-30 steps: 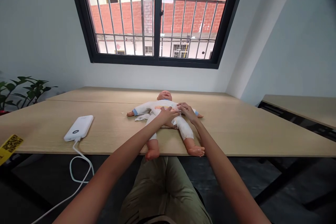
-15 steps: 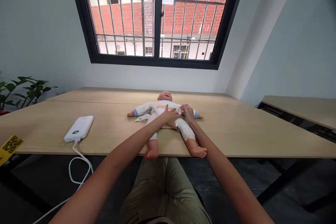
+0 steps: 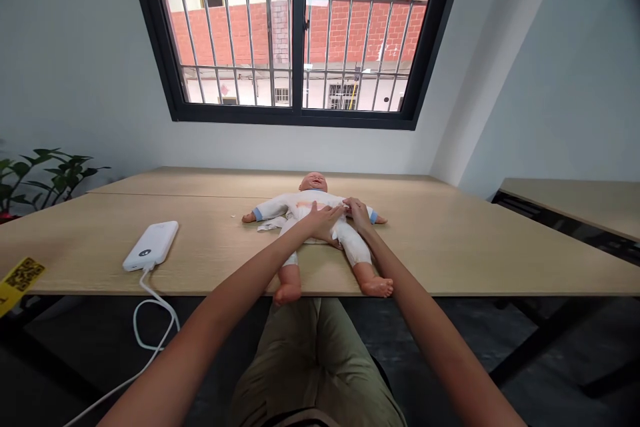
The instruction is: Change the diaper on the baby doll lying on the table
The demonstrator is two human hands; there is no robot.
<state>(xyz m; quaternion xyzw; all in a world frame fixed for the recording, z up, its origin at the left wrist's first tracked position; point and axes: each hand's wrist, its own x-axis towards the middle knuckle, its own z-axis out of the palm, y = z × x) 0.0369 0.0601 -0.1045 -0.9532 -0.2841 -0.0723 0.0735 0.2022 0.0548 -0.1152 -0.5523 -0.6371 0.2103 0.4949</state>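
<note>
Nearest the camera are the person's khaki trousers (image 3: pixel 310 360), with both forearms reaching out over them. The baby doll (image 3: pixel 300 203) lies on its back in the middle of the tabletop (image 3: pixel 450 247), bare feet sticking just past the near edge. The left hand (image 3: pixel 325 220) rests flat on the doll's belly, grip loose and holding nothing. The right hand (image 3: pixel 357 212) is touching the white outfit right next to it (can't tell if that grip is pinching fabric or not). Off to the left sits a white power bank (image 3: pixel 151 245), its cable (image 3: pixel 150 320) dangling off the edge. Behind it all is a barred window (image 3: pixel 300 33).
</note>
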